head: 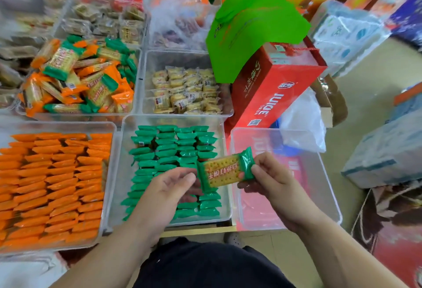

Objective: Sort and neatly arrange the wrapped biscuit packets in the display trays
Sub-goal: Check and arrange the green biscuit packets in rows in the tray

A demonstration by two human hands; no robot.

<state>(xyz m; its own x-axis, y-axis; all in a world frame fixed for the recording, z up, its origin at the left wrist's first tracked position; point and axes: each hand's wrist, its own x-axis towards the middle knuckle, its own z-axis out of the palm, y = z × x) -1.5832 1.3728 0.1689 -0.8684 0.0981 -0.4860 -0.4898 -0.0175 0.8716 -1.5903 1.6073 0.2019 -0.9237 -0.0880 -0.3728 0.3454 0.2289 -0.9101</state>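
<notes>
My right hand (271, 180) pinches the right end of a green-wrapped biscuit packet (225, 170) and holds it flat above the right edge of the clear tray (226, 215) of green packets (173, 148), which stand in rows. My left hand (169, 187) hovers over the same tray with its fingers loosely curved, fingertips just left of the held packet and holding nothing. To the left, another clear tray (107, 198) holds rows of orange packets (50, 184). Behind it a tray carries a loose mixed pile of orange and green packets (80, 77).
An empty clear tray (328, 187) sits at the right. Behind the green tray is a tray of small yellow biscuit packs (185, 91). A red juice carton (274, 88) with a green patch above it stands behind the empty tray. Boxes crowd the floor at right.
</notes>
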